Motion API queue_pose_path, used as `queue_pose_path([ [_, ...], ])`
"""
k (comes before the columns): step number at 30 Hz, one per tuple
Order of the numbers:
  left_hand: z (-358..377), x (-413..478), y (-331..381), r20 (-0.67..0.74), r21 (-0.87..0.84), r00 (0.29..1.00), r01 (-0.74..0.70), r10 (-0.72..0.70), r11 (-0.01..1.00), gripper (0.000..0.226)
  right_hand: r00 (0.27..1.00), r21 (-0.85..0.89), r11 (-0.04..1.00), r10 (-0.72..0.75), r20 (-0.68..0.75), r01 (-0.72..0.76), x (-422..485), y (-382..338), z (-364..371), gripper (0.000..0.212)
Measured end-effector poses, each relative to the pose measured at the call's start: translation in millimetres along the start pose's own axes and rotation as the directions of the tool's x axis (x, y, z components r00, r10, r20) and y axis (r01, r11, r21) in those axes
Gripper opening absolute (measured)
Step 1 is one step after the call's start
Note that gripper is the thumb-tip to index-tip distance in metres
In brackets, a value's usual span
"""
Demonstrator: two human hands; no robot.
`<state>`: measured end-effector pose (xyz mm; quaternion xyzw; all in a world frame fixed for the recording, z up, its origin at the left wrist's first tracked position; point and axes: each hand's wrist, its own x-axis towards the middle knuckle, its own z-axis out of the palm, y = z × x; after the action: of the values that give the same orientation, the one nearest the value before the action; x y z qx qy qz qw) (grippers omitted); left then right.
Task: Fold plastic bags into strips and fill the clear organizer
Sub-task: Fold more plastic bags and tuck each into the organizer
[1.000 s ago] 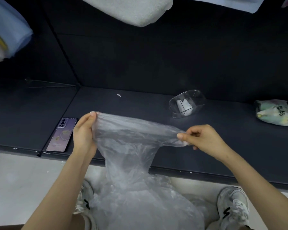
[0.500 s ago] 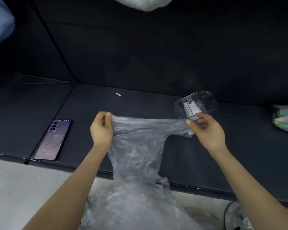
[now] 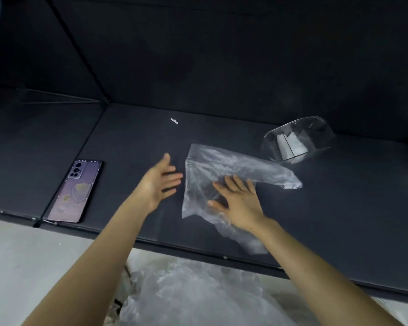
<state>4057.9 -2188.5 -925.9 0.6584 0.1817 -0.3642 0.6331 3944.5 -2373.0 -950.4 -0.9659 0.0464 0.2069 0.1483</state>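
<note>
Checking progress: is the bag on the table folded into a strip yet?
Not yet: plastic bag lies spread, crumpled, under the flat right hand.

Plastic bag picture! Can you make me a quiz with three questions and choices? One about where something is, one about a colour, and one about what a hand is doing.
1. Where does the phone lie?
A. inside a box
B. on the table, left of the plastic bag
C. on the floor

2. What colour is the phone's back?
A. purple
B. green
C. red

3. How is the right hand?
A. curled into a fist
B. pinching the phone
C. flat on the plastic bag with straight fingers

Answers:
1. B, since the phone rests on the dark table near its front edge, to the left of the bag.
2. A, since its back is purple with a pale pattern.
3. C, since the palm faces down on the clear plastic with the fingers spread.
</note>
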Motion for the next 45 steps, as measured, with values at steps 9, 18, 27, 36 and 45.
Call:
queue_pose_path([
  [9,15.5,-18.0,-56.5,-0.152,0.553,0.93,-0.201,0.334,0.809,0.019,0.896,0.441,0.893,0.118,-0.427,0.093,-40.0,18.2,-12.5,0.061],
  [18,32.8,-30.2,-75.6,-0.17,0.464,0.97,-0.079,0.176,0.882,0.018,0.943,0.442,0.879,0.281,-0.176,-0.18,-120.7,44.1,33.0,0.05],
  [27,11.7,-38.5,-66.0,-0.157,-0.025,0.988,-0.005,0.001,1.0,0.008,0.905,0.839,0.535,0.4,-0.145,-0.102,-119.2,58.5,26.3,0.016],
  [36,8.8,-62.2,-97.9,-0.215,-0.098,0.971,0.083,-0.103,0.992,0.008,0.915,0.805,0.565,0.396,-0.074,-0.179,-127.6,41.2,34.3,0.047],
  [45,6.3,-66.2,-91.3,-0.379,-0.237,0.925,-0.105,0.007,0.966,0.028,0.906,0.841,0.513,0.418,-0.07,-0.172,-137.9,55.8,42.8,0.023],
])
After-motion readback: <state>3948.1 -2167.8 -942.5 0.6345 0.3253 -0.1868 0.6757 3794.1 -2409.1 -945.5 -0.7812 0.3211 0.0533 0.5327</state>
